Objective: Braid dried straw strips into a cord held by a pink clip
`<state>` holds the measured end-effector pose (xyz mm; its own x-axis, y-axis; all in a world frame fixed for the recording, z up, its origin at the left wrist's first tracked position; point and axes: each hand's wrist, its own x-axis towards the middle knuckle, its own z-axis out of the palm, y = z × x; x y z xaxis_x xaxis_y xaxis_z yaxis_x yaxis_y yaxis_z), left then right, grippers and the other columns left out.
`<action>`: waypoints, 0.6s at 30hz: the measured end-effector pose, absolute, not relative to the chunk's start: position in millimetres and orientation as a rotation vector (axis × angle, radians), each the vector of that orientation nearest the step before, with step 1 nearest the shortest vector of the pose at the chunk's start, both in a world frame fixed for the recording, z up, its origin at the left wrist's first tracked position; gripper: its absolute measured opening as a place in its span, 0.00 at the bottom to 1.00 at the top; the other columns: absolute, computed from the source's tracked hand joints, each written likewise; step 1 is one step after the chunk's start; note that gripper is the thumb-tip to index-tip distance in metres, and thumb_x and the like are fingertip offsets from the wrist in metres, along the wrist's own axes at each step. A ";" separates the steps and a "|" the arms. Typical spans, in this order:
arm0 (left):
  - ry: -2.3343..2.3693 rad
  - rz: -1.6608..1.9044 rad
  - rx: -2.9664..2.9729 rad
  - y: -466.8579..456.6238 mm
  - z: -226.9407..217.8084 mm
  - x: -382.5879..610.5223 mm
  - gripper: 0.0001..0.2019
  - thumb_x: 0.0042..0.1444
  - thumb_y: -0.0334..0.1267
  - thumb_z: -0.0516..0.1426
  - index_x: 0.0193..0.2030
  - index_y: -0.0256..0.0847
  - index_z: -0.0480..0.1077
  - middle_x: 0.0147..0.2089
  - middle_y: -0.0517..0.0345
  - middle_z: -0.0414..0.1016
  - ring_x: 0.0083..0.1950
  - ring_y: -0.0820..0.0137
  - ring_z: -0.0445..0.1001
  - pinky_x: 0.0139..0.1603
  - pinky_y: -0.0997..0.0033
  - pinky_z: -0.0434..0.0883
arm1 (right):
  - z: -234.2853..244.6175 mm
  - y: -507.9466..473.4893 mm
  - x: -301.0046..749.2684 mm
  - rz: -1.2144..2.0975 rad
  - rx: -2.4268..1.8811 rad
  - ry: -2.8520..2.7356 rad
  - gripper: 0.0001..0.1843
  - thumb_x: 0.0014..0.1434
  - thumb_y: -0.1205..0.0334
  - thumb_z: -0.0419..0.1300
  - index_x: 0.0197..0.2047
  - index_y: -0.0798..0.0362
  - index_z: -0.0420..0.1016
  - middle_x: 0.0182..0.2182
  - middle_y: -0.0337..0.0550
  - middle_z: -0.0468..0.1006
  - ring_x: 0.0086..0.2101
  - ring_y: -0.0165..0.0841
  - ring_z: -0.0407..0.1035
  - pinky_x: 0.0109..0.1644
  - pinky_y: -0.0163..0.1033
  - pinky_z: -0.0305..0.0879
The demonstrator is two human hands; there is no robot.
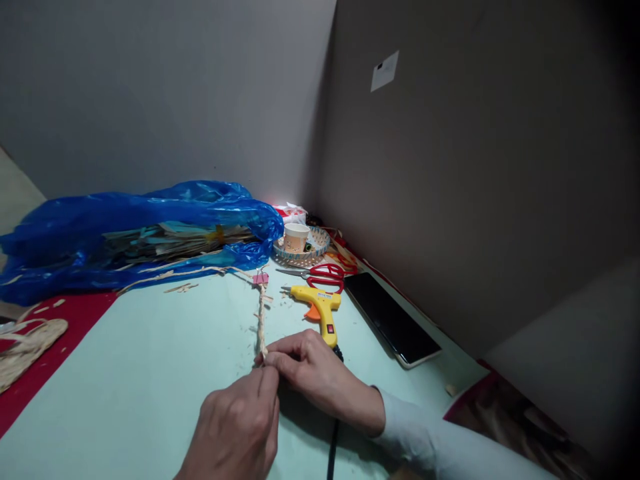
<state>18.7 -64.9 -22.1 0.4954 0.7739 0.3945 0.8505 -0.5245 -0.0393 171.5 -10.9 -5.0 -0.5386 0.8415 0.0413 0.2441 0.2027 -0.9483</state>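
Note:
A pale, twisted straw braid (261,317) runs up the table, its far end caught in a pink clip (261,278). My right hand (315,373) pinches the near end between thumb and fingers. Just below and to the left, my left hand (235,423) is closed at the same end of the braid, its fingertips partly hidden behind the knuckles. Right of the braid lies a yellow glue gun (315,295) with an orange trigger, nozzle pointing left. Its handle reaches close behind my right hand.
Beyond the glue gun lie red-handled scissors (327,273) and a woven basket (320,241) with a paper cup (297,237). A black-screened tablet or phone (390,317) rests at right. Blue plastic (200,193) wraps dry strips at back left; a woven straw piece (30,350) sits left.

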 end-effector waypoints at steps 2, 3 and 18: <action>-1.335 -0.456 -2.471 -65.0 -22.7 20.2 0.11 0.53 0.22 0.49 0.31 0.41 0.66 0.23 0.58 0.73 0.23 0.65 0.76 0.22 0.67 0.67 | -8.2 -10.1 170.5 1.425 -1.008 -1.838 0.16 0.58 0.61 0.54 0.21 0.56 0.65 0.19 0.33 0.55 0.24 0.26 0.49 0.26 0.33 0.45; -1.316 -0.437 -2.452 -65.2 -23.0 21.0 0.11 0.52 0.22 0.49 0.30 0.41 0.66 0.23 0.57 0.72 0.22 0.65 0.76 0.21 0.67 0.67 | -9.0 -10.0 169.9 1.465 -1.007 -1.803 0.16 0.58 0.60 0.55 0.22 0.56 0.67 0.19 0.33 0.56 0.24 0.26 0.50 0.26 0.33 0.45; -2.298 -1.358 -2.490 -49.2 5.3 0.7 0.06 0.59 0.41 0.52 0.35 0.44 0.68 0.33 0.59 0.74 0.35 0.66 0.73 0.39 0.69 0.66 | 0.4 -12.9 170.9 1.485 -0.996 -1.683 0.16 0.59 0.66 0.55 0.22 0.58 0.75 0.17 0.36 0.68 0.21 0.25 0.53 0.26 0.32 0.49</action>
<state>0.7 -49.2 5.3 -0.0020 0.9857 0.1687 0.6233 -0.1307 0.7710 170.9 -12.9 0.4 -0.4821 0.8761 -0.0012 0.1105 0.0594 -0.9921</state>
